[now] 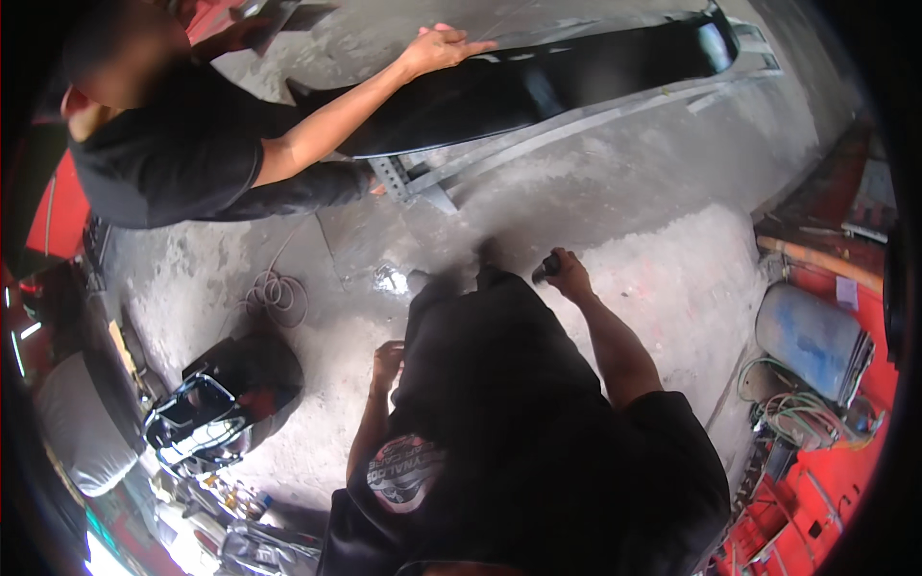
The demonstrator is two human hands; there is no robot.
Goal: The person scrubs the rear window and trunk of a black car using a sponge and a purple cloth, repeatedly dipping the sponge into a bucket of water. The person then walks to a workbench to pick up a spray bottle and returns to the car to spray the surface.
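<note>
My right hand (570,278) is closed around a small dark cylindrical object (547,267), held out beside my right leg. Its exact kind is too small to tell. By my left thigh, my left hand (388,359) hangs with curled fingers; whatever it may hold is hidden. Ahead of me a long, glossy black curved panel (576,84) lies on a grey metal stand (392,178). A co-worker in a dark shirt (192,158) leans in from the left. That person's hand (442,50) reaches over the panel's far edge with fingers stretched out.
A thin hose (279,293) lies coiled on the concrete floor (653,278) to the left. Near it stands a glossy black part (206,422). At right are a blue-stained drum (807,331), green hoses (802,418) and a red structure (816,509).
</note>
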